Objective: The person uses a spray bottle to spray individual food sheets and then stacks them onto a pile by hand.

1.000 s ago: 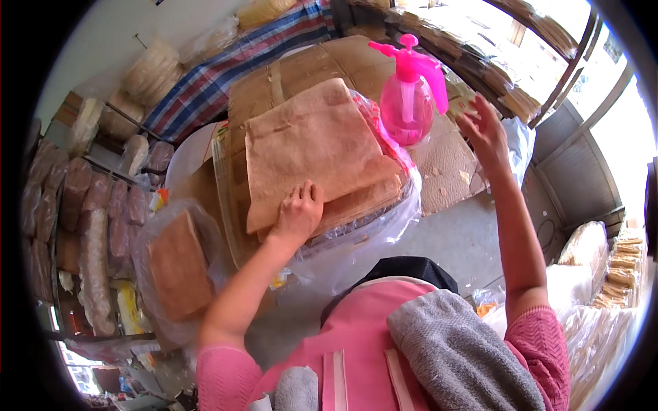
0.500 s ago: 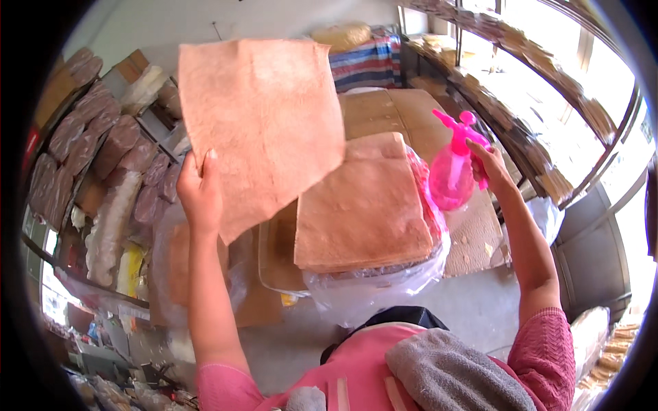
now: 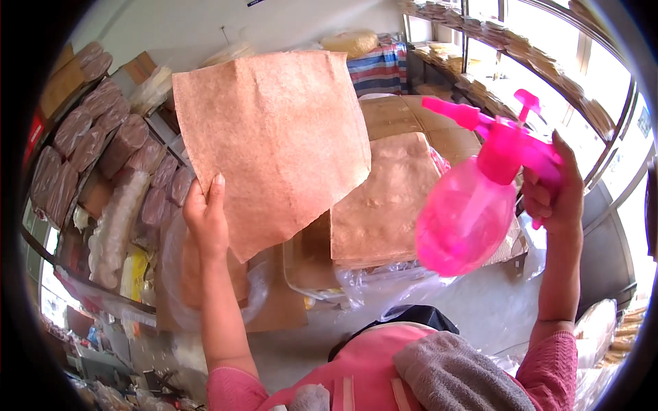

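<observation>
My left hand (image 3: 209, 216) pinches a thin, pale brown sheet (image 3: 274, 137) by its lower-left edge, holding it up at the centre left. My right hand (image 3: 555, 192) is wrapped round the handle of a translucent pink pump spray bottle (image 3: 466, 222), raised at the right with its nozzle pointing left toward the sheet. Behind and below the bottle and sheet, a stack of similar brown sheets (image 3: 377, 205) rests on plastic wrapping (image 3: 377, 277) over cardboard (image 3: 394, 109).
Shelves with wrapped bundles (image 3: 92, 137) line the left. Racks with thin stacked goods (image 3: 507, 41) stand by the bright windows on the right. A striped cloth (image 3: 380, 72) hangs at the back. A bagged brown stack (image 3: 188, 281) lies low at left.
My left hand lifted the sheet from the stack. My right hand took hold of the spray bottle, then raised it from the cardboard toward me, nearer the sheet.
</observation>
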A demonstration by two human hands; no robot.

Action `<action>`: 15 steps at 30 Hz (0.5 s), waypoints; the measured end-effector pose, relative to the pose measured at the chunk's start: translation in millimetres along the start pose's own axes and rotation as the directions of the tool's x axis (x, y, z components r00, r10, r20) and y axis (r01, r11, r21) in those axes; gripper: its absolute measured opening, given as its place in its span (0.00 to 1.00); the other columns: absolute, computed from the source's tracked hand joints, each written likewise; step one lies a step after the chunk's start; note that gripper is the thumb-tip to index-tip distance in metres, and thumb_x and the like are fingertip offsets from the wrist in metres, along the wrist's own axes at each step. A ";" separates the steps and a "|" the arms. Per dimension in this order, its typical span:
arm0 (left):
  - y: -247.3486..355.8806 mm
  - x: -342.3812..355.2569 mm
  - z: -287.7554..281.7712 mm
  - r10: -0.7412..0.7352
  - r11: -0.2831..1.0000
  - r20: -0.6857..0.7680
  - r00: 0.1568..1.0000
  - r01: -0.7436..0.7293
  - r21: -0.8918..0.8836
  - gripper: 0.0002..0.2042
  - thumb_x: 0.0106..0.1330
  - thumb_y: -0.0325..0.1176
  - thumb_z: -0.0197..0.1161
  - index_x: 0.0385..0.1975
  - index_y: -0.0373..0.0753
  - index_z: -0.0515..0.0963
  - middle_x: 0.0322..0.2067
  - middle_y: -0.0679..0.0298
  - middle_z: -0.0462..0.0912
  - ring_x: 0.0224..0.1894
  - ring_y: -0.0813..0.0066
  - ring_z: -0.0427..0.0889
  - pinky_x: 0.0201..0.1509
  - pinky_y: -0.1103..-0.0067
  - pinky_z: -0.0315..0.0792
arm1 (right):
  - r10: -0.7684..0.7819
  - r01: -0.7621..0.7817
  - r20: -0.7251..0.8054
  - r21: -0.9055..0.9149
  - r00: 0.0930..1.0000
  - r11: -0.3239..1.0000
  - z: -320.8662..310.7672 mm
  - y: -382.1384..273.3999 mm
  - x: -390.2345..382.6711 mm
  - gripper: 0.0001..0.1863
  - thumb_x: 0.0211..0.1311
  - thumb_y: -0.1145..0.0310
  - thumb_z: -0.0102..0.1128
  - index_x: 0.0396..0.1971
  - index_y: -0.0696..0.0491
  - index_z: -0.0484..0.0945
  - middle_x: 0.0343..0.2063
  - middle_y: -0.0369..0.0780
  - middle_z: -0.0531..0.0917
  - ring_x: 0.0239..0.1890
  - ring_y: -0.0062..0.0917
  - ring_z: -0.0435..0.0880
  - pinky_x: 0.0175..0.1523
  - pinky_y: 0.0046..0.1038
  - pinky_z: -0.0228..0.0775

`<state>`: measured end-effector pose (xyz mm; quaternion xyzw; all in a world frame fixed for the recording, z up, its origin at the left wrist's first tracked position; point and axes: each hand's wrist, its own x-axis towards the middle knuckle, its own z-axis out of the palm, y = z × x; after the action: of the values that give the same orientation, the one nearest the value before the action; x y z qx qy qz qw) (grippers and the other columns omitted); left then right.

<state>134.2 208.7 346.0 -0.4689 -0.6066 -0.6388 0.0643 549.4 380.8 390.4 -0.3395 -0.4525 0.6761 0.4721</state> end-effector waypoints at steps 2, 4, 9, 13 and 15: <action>-2.2 -0.4 -16.8 0.003 1.000 0.008 1.000 -0.003 -0.013 0.09 0.66 0.29 0.54 0.40 0.29 0.73 0.36 0.67 0.77 0.37 0.84 0.71 0.44 0.85 0.66 | 0.044 -0.055 0.160 0.061 0.986 0.997 15.8 11.6 -7.4 0.28 0.62 0.43 0.41 0.14 0.53 0.67 0.01 0.28 0.53 0.01 0.15 0.48 0.05 0.17 0.42; -1.6 -2.6 -30.5 0.013 1.000 0.008 1.000 -0.013 -0.019 0.10 0.66 0.29 0.54 0.41 0.29 0.73 0.36 0.67 0.77 0.38 0.84 0.71 0.45 0.85 0.66 | -0.090 0.088 0.153 0.015 0.984 0.996 36.4 21.3 -14.5 0.27 0.62 0.44 0.42 0.16 0.53 0.68 0.03 0.29 0.56 0.02 0.15 0.50 0.06 0.17 0.43; -3.9 -5.0 -75.2 -0.001 0.996 -0.017 1.000 0.000 -0.092 0.11 0.65 0.30 0.55 0.43 0.29 0.73 0.38 0.65 0.77 0.40 0.82 0.72 0.47 0.84 0.65 | -0.056 0.054 0.028 0.082 0.998 0.995 54.1 38.9 -31.4 0.24 0.60 0.46 0.47 0.19 0.54 0.71 0.06 0.32 0.62 0.04 0.16 0.56 0.09 0.19 0.47; 10.0 -1.8 -99.2 -0.012 0.984 -0.070 0.997 -0.001 -0.181 0.12 0.65 0.30 0.55 0.43 0.28 0.73 0.39 0.65 0.77 0.41 0.82 0.72 0.49 0.84 0.65 | -0.003 0.003 -0.065 -0.011 0.998 1.000 72.1 61.9 -48.8 0.22 0.61 0.49 0.50 0.22 0.56 0.72 0.07 0.33 0.64 0.06 0.16 0.58 0.10 0.19 0.48; 8.5 2.1 -110.1 -0.001 0.978 -0.085 0.996 -0.017 -0.210 0.12 0.65 0.29 0.56 0.43 0.28 0.73 0.40 0.64 0.77 0.42 0.82 0.71 0.50 0.84 0.64 | 0.011 -0.010 0.004 -0.125 1.000 0.992 77.5 72.2 -60.4 0.21 0.63 0.52 0.49 0.22 0.56 0.72 0.09 0.34 0.66 0.07 0.16 0.60 0.11 0.18 0.46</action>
<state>81.2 115.6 372.8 -0.4481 -0.5302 -0.7186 0.0427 476.3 290.7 352.9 -0.3692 -0.4933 0.6497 0.4453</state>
